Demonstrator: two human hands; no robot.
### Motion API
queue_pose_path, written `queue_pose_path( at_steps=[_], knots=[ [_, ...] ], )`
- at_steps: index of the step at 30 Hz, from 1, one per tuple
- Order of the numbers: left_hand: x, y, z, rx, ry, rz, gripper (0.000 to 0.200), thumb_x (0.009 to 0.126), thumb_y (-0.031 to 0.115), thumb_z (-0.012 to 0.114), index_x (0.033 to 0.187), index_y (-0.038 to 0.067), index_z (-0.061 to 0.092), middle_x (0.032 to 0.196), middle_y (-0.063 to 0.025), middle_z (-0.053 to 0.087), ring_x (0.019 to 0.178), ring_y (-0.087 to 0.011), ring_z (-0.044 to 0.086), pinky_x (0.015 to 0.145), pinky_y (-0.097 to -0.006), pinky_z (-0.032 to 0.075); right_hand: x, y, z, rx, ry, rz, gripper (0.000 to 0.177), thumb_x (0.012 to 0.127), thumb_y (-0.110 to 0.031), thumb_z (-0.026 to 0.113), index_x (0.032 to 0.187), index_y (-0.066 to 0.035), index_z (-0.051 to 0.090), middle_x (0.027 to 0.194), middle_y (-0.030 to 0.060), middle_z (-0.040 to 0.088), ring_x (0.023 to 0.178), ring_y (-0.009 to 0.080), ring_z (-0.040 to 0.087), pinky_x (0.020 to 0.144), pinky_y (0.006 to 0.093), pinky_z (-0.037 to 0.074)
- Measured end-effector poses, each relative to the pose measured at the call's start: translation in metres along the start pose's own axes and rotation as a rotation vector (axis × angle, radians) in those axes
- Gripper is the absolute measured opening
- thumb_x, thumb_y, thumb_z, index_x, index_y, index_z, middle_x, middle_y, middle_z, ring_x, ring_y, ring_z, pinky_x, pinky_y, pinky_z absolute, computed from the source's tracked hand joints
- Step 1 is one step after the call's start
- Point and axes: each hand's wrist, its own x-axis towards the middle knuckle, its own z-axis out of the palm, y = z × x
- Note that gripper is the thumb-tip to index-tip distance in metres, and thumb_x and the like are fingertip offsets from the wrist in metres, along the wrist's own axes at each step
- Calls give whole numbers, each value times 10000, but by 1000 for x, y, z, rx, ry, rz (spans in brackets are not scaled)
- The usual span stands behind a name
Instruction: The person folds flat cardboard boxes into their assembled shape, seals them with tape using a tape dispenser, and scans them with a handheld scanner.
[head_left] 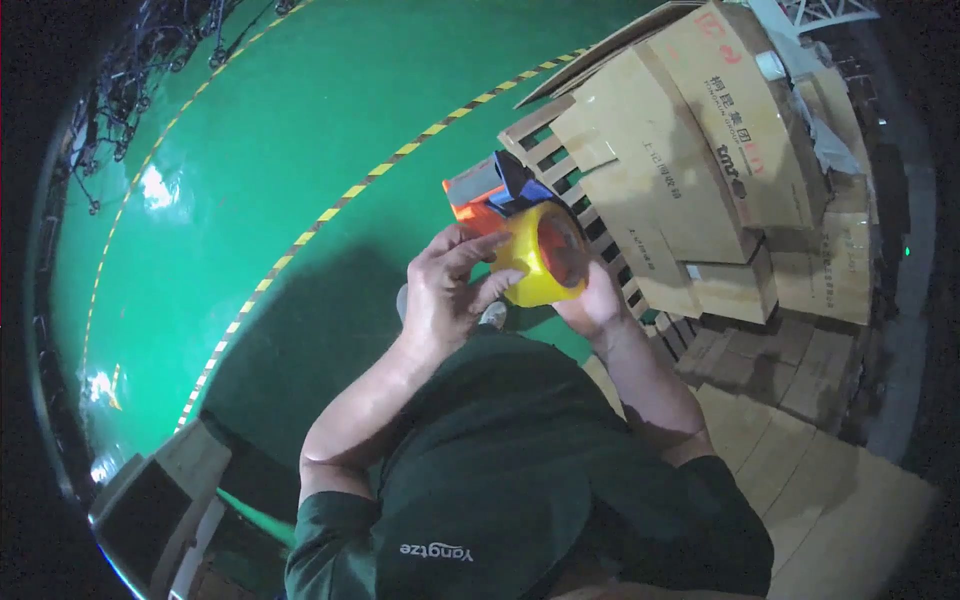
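A roll of yellow packing tape (530,270) is held up in front of my body, its orange-red core facing right. My right hand (597,300) grips it from the right and below, with most of the fingers hidden behind the roll. From the left, my left hand (445,280) has its thumb and bent fingers against the roll's outer face. Just beyond the roll is an orange, grey and blue object (475,187), partly covered by the tape and my left fingers.
Large printed cardboard boxes (660,150) are stacked on a slatted pallet (600,235) at the right. More flat cardboard (810,480) lies at the lower right. The green floor (270,150) carries a yellow-black striped line (345,203). A dark-topped object (150,515) stands at the lower left.
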Motion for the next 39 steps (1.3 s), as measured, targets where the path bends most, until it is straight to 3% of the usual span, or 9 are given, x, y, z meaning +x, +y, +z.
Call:
queue_pose_path(
  at_steps=[8, 11, 14, 20, 23, 29, 32, 35, 39],
  knots=[
    [3, -3, -3, 123, 48, 147, 140, 859, 123, 717, 990, 76, 708, 902, -81, 657, 768, -208, 650, 657, -294, 539, -2, 2, -4, -121, 208, 16, 446, 1016, -339, 404, 1382, -91, 465, 1358, 130, 525, 1239, 273, 511, 1041, 424, 417],
    [5, -5, -3, 154, 73, 133, 142, 845, 68, 712, 983, 95, 700, 917, -72, 630, 808, -209, 637, 652, -288, 529, 1, 2, -14, -101, 99, 55, 488, 1007, -371, 429, 1408, -93, 425, 1357, 137, 511, 1255, 277, 488, 1066, 422, 387],
    [7, 4, -9, 163, -7, -56, 77, 887, 52, 655, 961, 58, 676, 947, -94, 646, 830, -232, 649, 671, -315, 547, -7, -3, 7, -209, 170, -3, 474, 1016, -350, 375, 1406, -84, 423, 1231, 131, 555, 1125, 231, 549, 1048, 380, 412],
    [12, -7, -11, 202, 11, -54, 100, 953, 83, 568, 976, 40, 656, 920, -97, 698, 765, -234, 664, 655, -326, 534, -17, -12, 29, -299, 306, -47, 331, 964, -151, 472, 1267, -45, 554, 1114, 149, 636, 1006, 254, 619, 941, 389, 491],
    [12, -13, -12, 236, -6, 17, 99, 959, 91, 560, 958, 38, 644, 894, -94, 689, 725, -230, 666, 651, -303, 562, -24, -23, 37, -447, 230, -35, 385, 971, -173, 513, 1347, -112, 453, 1246, 139, 561, 1129, 250, 584, 984, 365, 475],
    [17, -7, -16, 398, -112, -45, 126, 956, 119, 568, 934, 79, 685, 889, -68, 692, 747, -246, 652, 635, -335, 528, -16, -9, -3, -238, 78, 39, 402, 965, -273, 506, 1297, -47, 499, 1212, 123, 554, 1149, 239, 538, 999, 334, 453],
    [20, -12, -15, 385, -128, 12, 124, 947, 108, 573, 895, 61, 674, 864, -64, 688, 739, -250, 637, 643, -348, 505, -19, -6, 2, -177, 135, -7, 346, 958, -247, 490, 1217, -35, 579, 1138, 99, 579, 1028, 191, 550, 920, 295, 456],
    [22, -17, -19, 461, -103, -57, 158, 947, 129, 577, 880, 29, 680, 843, -85, 681, 714, -256, 632, 634, -346, 505, -28, -9, 9, -245, 78, 46, 390, 928, -196, 475, 1269, -14, 522, 1153, 137, 558, 1099, 236, 550, 974, 343, 463],
    [27, -18, -21, 521, -141, -125, 178, 939, 119, 532, 857, 38, 668, 848, -91, 673, 737, -270, 624, 643, -362, 500, -37, -15, 6, -253, 42, 116, 422, 899, -152, 474, 1303, -30, 481, 1216, 156, 533, 1113, 238, 556, 963, 315, 484]
  ],
)
